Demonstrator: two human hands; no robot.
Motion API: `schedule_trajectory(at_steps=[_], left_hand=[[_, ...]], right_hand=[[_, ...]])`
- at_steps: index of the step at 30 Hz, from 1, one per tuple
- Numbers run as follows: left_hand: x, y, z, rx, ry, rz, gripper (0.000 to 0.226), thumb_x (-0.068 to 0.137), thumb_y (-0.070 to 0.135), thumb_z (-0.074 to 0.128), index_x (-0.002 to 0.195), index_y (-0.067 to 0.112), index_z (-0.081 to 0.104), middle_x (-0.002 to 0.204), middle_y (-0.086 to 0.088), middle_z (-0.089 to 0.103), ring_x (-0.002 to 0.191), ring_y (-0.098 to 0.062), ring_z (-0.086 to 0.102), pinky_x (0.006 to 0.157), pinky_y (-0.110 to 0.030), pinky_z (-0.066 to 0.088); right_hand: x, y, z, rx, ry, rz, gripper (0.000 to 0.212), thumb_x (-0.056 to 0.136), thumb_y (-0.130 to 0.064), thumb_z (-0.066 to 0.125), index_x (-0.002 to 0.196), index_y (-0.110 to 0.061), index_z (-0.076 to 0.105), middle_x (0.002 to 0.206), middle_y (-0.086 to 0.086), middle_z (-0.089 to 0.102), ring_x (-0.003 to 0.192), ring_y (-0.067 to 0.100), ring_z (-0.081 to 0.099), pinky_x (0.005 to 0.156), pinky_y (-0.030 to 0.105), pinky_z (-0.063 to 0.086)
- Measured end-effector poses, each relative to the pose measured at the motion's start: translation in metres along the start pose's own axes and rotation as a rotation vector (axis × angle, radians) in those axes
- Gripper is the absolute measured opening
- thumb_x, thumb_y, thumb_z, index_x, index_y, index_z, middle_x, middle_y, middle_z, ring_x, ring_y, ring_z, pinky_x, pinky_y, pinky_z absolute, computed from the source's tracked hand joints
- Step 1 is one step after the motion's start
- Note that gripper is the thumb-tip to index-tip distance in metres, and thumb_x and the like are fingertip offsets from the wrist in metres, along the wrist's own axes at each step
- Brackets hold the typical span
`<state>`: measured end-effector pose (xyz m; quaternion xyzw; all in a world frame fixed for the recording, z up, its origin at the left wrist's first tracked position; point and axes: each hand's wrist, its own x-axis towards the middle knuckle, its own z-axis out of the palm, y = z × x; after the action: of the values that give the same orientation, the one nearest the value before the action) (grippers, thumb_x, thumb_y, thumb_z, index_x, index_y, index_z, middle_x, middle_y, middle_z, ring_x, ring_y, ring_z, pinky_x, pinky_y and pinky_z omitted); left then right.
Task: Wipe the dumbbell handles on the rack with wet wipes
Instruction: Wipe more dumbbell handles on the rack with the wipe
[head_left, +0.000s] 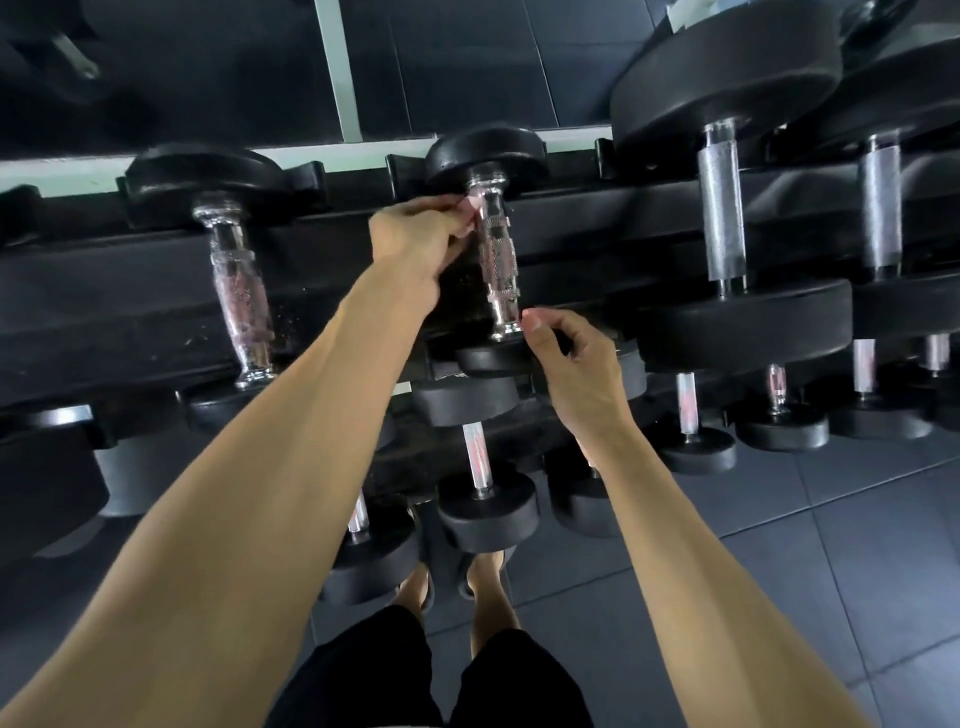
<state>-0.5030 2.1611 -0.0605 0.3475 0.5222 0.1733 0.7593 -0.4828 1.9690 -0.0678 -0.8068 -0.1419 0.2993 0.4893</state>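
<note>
**Chrome-handled dumbbell, upper rack tier, centre**

Item: dumbbell handle, polished chrome with knurled bands, set between two black round heads, the far head seated in the rack's top cradle and the near head low and partly hidden. The shaft carries pinkish reflections; whether a wipe lies over it cannot be told, as nothing clearly separate from the metal shows.

Hands: left hand at the upper end of the handle, fingers curled, fingertips pinched together against the shaft just below the far head. Right hand at the lower end, thumb and forefinger pinched close at the chrome collar, remaining fingers curled loosely. What either pinch holds is too small to make out.

Neighbours: a like chrome dumbbell to the left on the same tier; two larger dumbbells with matte grey handles to the right. The lower tier holds smaller dumbbells with short bright handles, partly covered by both forearms.

Support: black rack, angled tiers, with scuffs and light specks on its front rail.

Setting: dark grey tiled floor; dark wall panels with a pale strip behind. Black shorts and feet in dark sandals show at the bottom.
</note>
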Motion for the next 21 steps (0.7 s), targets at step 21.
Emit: schedule_trajectory(at_steps=[21], left_hand=[[-0.043, -0.027, -0.02, 0.25, -0.103, 0.001, 0.015, 0.073, -0.004, 0.081, 0.082, 0.003, 0.073, 0.08, -0.007, 0.076, 0.074, -0.017, 0.075, 0.073, -0.024, 0.06]], right_hand=[[-0.001, 0.001, -0.001, 0.073, -0.001, -0.003, 0.015, 0.096, -0.036, 0.064, 0.105, -0.026, 0.071, 0.113, -0.006, 0.07, 0.105, 0.002, 0.063, 0.097, 0.02, 0.048]])
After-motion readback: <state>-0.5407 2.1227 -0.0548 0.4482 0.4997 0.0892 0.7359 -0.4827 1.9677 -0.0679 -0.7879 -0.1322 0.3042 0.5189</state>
